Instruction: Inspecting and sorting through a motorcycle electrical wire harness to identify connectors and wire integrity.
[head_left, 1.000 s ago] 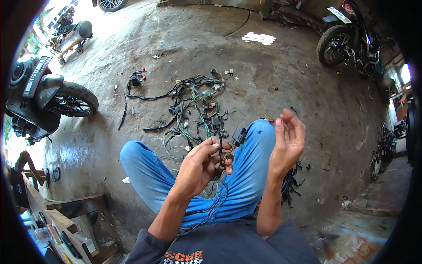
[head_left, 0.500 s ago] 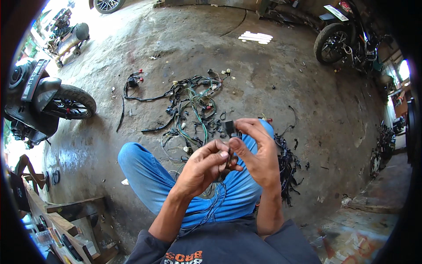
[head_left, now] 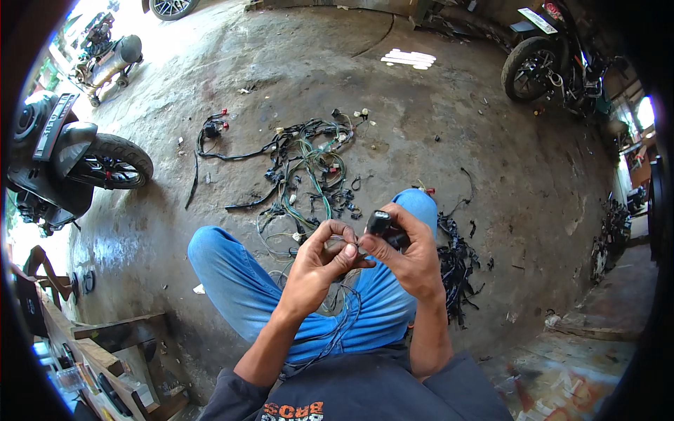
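Note:
Above my lap, my right hand (head_left: 413,254) is closed round a black wiring connector (head_left: 379,223) with a paler end, which points up and away from me. Close beside it, my left hand (head_left: 320,265) pinches thin wire between thumb and forefinger, its fingertips almost meeting those of the right. Thin dark wires (head_left: 356,303) loop down over my jeans below the hands. How the wire meets the connector is hidden by my fingers. Beyond my knees, a tangled wiring harness (head_left: 309,158) with green wires and several small plugs lies on the floor.
A heap of black stripped wrapping (head_left: 460,274) lies right of my knee. A motorcycle wheel (head_left: 112,165) stands at left, and another motorcycle (head_left: 554,70) at far right. A wooden bench (head_left: 119,333) with tools is at lower left. The floor (head_left: 449,105) is stained concrete.
The black connector has turned in my right hand, so its paler end now shows. My left hand has shifted slightly and still pinches the wire.

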`<state>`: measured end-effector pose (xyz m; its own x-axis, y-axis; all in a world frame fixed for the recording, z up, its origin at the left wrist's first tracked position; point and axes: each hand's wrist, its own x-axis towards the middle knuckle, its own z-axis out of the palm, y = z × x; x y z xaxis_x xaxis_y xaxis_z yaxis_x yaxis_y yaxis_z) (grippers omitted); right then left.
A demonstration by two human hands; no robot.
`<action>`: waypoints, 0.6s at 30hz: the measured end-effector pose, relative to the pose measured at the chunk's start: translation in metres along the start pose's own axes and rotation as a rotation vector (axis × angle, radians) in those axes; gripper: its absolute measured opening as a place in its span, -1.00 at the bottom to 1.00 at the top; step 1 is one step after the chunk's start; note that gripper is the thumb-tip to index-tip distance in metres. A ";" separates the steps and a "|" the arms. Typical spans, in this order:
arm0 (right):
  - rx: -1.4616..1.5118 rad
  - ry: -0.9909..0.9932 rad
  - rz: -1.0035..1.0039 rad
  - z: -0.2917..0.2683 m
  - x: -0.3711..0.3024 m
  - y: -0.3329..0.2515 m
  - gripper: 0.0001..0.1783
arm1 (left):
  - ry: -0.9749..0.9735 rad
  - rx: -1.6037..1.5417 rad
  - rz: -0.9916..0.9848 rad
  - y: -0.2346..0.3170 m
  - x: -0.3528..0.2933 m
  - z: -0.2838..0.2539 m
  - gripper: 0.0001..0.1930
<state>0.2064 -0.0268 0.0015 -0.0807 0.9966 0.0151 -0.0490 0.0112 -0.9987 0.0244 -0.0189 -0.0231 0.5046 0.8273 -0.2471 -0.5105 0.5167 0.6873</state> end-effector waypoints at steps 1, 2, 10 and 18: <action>-0.111 -0.026 0.024 -0.001 -0.001 -0.003 -0.76 | 0.033 0.083 0.051 -0.001 -0.002 0.000 -0.90; -0.223 -0.052 0.049 -0.001 -0.001 -0.004 -0.76 | 0.066 0.166 0.103 -0.002 -0.003 -0.001 -0.90; 0.114 0.082 -0.098 0.016 -0.005 0.004 -0.79 | 0.053 0.180 0.239 0.003 -0.006 0.013 -0.88; 0.135 0.152 -0.077 0.021 -0.009 0.006 -0.84 | 0.073 0.146 0.288 -0.008 -0.008 0.008 -0.85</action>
<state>0.1856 -0.0371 -0.0039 0.0786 0.9942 0.0735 -0.1829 0.0869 -0.9793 0.0298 -0.0312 -0.0212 0.2999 0.9512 -0.0733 -0.5166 0.2265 0.8257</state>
